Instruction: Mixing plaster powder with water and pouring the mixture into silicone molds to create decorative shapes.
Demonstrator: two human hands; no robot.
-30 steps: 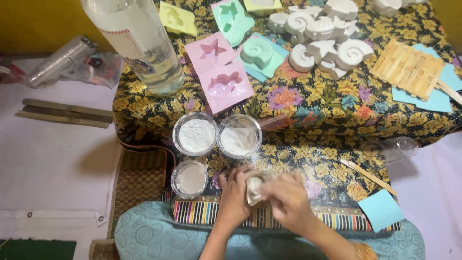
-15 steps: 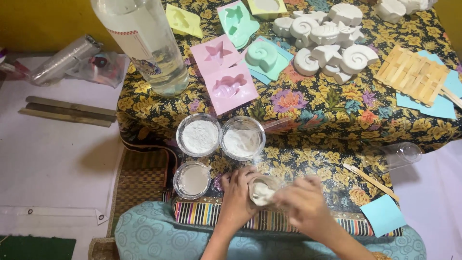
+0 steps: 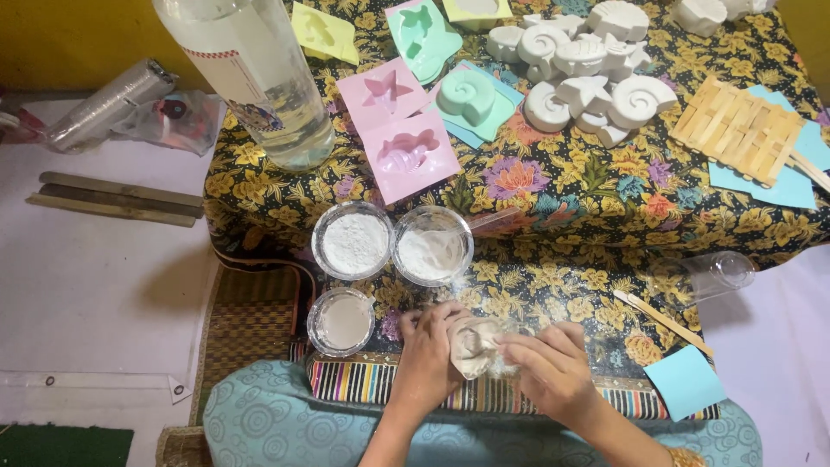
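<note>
Both hands, left hand (image 3: 426, 356) and right hand (image 3: 553, 367), fingers pinching small cup (image 3: 474, 346) of white mix above tabletop (image 3: 553, 207). Step judged: mixing plaster. Next move calls for steady grip near powder bowls (image 3: 432, 246).

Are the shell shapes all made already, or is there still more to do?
Several white shell and star casts already sit finished on the flowered cloth. Right now the left hand and right hand hold a small plastic cup of pale mix. The pink moulds look empty, and two cups of white powder are unused, so more seems left.
</note>
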